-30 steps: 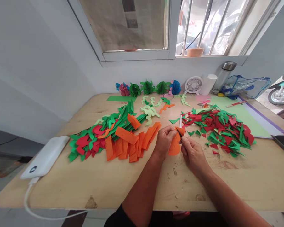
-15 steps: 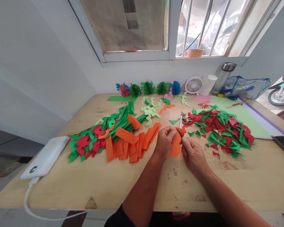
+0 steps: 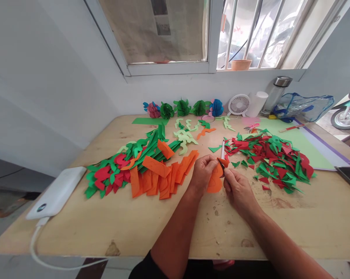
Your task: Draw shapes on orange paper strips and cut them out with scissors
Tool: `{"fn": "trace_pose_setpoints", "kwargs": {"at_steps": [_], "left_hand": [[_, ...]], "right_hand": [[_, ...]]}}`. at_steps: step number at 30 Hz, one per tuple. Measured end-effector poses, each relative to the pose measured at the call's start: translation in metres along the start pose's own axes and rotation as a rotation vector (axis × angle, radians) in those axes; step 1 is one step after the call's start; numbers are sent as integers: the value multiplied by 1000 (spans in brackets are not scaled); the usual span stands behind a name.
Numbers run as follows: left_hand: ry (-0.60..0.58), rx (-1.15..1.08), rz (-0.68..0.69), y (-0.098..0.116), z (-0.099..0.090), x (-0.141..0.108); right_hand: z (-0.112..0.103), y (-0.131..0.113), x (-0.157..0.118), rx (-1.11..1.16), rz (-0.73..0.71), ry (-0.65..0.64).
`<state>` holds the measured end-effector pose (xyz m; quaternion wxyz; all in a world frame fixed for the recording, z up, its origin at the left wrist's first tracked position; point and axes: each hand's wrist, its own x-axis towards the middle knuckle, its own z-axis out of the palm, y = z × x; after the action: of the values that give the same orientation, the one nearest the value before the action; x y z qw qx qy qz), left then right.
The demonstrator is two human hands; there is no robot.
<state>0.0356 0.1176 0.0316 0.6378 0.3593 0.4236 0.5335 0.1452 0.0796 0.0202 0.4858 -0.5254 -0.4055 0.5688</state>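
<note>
My left hand (image 3: pixel 204 172) pinches a piece of orange paper (image 3: pixel 214 183) with a drawn line and a curved, rounded edge. Closed around small scissors, my right hand (image 3: pixel 239 190) is just to its right. The dark scissor blades (image 3: pixel 222 166) lie across the upper part of the paper; their handles are hidden in my fingers. Left of my hands, folded orange paper strips (image 3: pixel 154 182) with drawn outlines overlap in a row. Beyond them lies a heap of green and red cut paper shapes (image 3: pixel 105 176).
Red and green paper scraps (image 3: pixel 276 159) spread on the right, beside a white pen (image 3: pixel 223 148). Pale green cutouts (image 3: pixel 185 137) lie mid-table. Along the wall stand paper figures (image 3: pixel 181 107), a small fan (image 3: pixel 239 104) and a bottle (image 3: pixel 276 95). A white power bank (image 3: pixel 57 192) sits at left.
The orange paper has shifted and turned slightly in my left hand, and its lower right edge now looks more rounded. The scissors remain at its upper part.
</note>
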Motion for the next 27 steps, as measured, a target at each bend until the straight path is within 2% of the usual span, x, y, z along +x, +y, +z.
{"fn": "trace_pose_setpoints", "kwargs": {"at_steps": [9,15,27], "left_hand": [[-6,21,1,1,-2,0],[-9,14,-16,2,-1,0],[-4,67,9,4,-4,1]], "right_hand": [[-1,4,1,16,22,-1],[0,3,0,-22,-13,22],[-1,2,1,-18,12,-6]]}}
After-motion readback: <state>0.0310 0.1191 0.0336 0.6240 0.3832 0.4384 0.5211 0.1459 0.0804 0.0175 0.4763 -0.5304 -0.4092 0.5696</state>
